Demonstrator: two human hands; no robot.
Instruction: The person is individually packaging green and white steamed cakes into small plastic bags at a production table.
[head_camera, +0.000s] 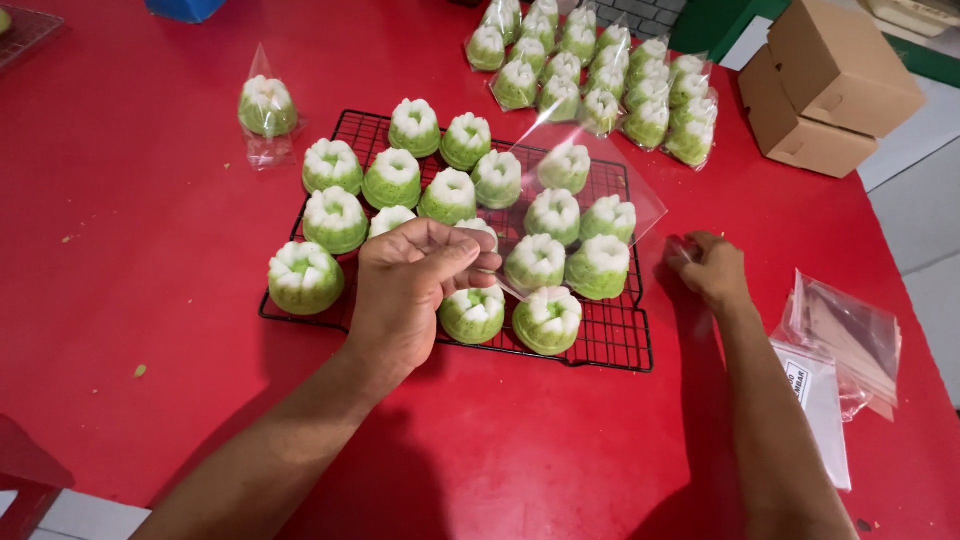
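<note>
Fingers of the left hand (415, 285) pinch a clear bag (590, 190) over the cake rack (620, 345), while the right hand (712, 268), at 3 o'clock, rests curled and empty on the red surface (150, 250).

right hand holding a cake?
No. The right hand rests closed on the red table beside the black wire cooling rack, touching only an edge of the clear plastic bag.

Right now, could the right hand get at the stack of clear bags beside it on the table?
Probably yes. The right hand rests on the red table, apart from the clear bags, with only bare tabletop between them. It looks loosely closed, seemingly pinching the plastic sheet.
</note>
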